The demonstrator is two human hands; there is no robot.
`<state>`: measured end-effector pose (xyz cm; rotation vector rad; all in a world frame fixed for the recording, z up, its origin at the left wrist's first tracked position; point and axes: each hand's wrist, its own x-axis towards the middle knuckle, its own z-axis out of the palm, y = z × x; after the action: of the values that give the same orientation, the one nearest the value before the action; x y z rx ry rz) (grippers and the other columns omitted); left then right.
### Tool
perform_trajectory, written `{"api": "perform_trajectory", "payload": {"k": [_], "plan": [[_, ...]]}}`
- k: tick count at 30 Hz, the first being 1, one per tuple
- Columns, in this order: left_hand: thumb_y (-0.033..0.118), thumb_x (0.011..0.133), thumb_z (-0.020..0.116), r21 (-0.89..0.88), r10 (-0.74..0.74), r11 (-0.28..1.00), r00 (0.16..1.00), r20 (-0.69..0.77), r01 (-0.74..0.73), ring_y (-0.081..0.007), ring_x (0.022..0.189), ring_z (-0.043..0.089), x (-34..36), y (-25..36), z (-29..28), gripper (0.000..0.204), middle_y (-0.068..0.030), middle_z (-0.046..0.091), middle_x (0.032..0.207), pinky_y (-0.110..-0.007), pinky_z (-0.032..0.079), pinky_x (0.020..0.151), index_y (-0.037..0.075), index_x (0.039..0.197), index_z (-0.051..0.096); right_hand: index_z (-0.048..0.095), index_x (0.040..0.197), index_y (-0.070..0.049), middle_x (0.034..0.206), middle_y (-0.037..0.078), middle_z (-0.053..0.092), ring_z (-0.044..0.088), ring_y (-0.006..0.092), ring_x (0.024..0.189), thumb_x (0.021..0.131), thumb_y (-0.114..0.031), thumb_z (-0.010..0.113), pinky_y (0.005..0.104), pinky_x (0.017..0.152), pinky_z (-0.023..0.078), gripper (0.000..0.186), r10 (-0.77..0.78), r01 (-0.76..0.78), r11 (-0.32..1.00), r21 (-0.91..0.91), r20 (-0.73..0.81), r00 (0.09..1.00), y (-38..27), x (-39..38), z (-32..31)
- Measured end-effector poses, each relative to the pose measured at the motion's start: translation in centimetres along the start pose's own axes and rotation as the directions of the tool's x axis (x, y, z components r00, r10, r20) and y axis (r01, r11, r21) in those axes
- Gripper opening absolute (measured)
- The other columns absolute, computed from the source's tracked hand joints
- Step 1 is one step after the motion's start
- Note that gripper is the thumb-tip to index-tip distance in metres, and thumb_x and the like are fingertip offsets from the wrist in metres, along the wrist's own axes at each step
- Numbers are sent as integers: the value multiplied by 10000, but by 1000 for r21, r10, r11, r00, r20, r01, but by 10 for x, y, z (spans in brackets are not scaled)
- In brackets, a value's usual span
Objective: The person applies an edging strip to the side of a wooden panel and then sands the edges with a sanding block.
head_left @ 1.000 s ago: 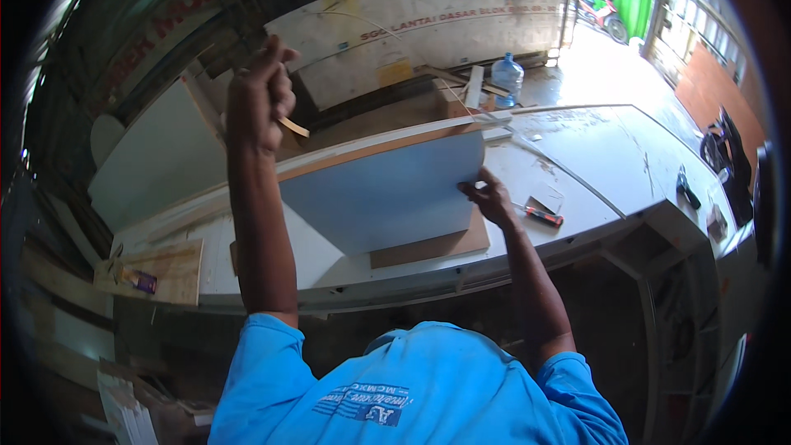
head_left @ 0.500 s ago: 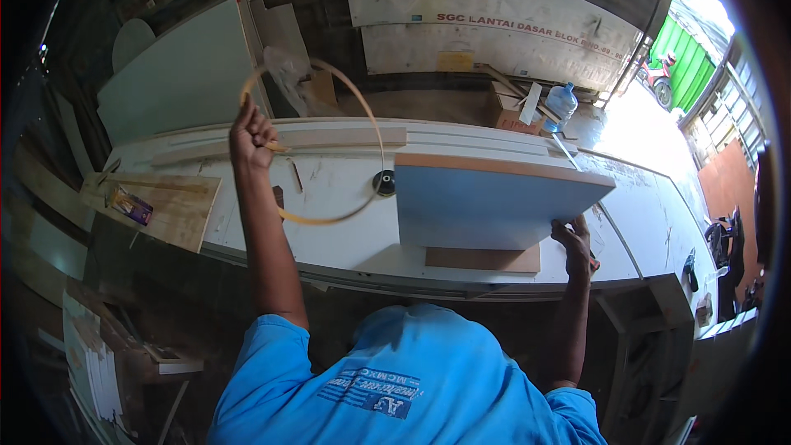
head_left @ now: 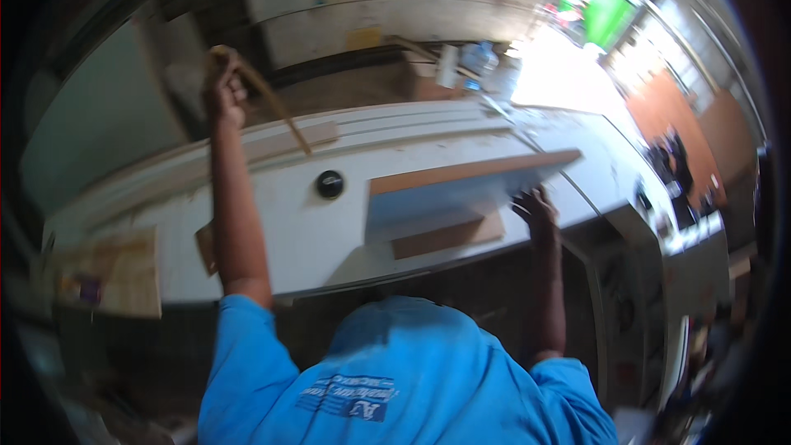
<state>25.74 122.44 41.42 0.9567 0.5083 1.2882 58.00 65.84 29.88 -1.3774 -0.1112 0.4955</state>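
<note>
My left hand point(head_left: 224, 89) is raised at the left over the far side of the workbench point(head_left: 288, 239). It is closed on a thin tan edge-banding strip point(head_left: 276, 107), which slants down to the right from the fist. A light blue board point(head_left: 420, 208) with a brown upper edge stands tilted on the bench, in front of me to the right. Below its face lies a brown wooden block point(head_left: 449, 236). Close to the board's right part is my right hand point(head_left: 537, 206), fingers apart; blur hides whether the fingertips touch the board.
A round black object point(head_left: 329, 185) sits on the bench left of the board. Wooden board point(head_left: 124, 268) with a small purple packet lies at the left end. Long pale strips point(head_left: 395, 128) run along the far side. Beyond stand a cardboard box point(head_left: 428, 78) and a clear blue water jug point(head_left: 478, 58).
The whole view has turned and blurred. The strip's wide loop no longer shows; a straighter length hangs from my left hand. My right hand's fingers have loosened from the board's lower right corner.
</note>
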Motion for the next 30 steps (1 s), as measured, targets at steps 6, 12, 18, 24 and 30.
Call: {"api": "perform_trajectory", "payload": {"k": [6, 12, 18, 24, 30], "plan": [[504, 946, 670, 649, 31, 742, 976, 215, -166, -133, 626, 587, -40, -104, 15, 506, -26, 647, 735, -316, 438, 568, -1, 926, 697, 403, 1398, -16, 1092, 107, 627, 702, 240, 944, 926, -129, 595, 434, 880, 600, 521, -26, 12, 982, 186, 70, 997, 23, 1, -22], [536, 985, 555, 890, -197, 40, 870, 452, -453, -461, 709, 658, -183, -212, -63, 577, -252, 666, 754, -547, 468, 614, 6, 815, 711, 515, 1298, -59, 950, 23, 563, 687, 171, 879, 871, -137, 658, 369, 834, 610, 458, -6, -3, 991, 134, 67, 998, 18, -15, -35], [368, 911, 692, 874, -381, 81, 796, 471, -478, -399, 982, 651, -221, -237, -188, 364, -213, 675, 964, -471, 508, 840, 15, 996, 718, 548, 1346, -47, 1123, 76, 660, 694, 169, 868, 892, -138, 615, 357, 851, 600, 468, -52, 38, 992, 117, 120, 991, 21, -10, -36], [521, 923, 694, 895, -532, 398, 845, 44, 204, -311, 1030, 667, -271, -200, -167, 641, -194, 637, 1217, -401, 541, 896, -46, 1214, 627, 529, 1376, -51, 1152, 106, 639, 689, 210, 910, 932, -210, 617, 384, 861, 592, 481, 17, -33, 987, 159, 105, 994, 28, -23, -36], [772, 899, 497, 184, -943, 291, 249, 220, 939, -275, 1086, 663, -380, -96, -29, 954, -193, 630, 1272, -407, 536, 964, -53, 1379, 499, 503, 1396, 4, 1257, 145, 604, 589, 314, 1147, 1003, -519, 471, 420, 1048, 457, 655, 28, 37, 836, 547, -109, 994, -38, -117, -50]]}}
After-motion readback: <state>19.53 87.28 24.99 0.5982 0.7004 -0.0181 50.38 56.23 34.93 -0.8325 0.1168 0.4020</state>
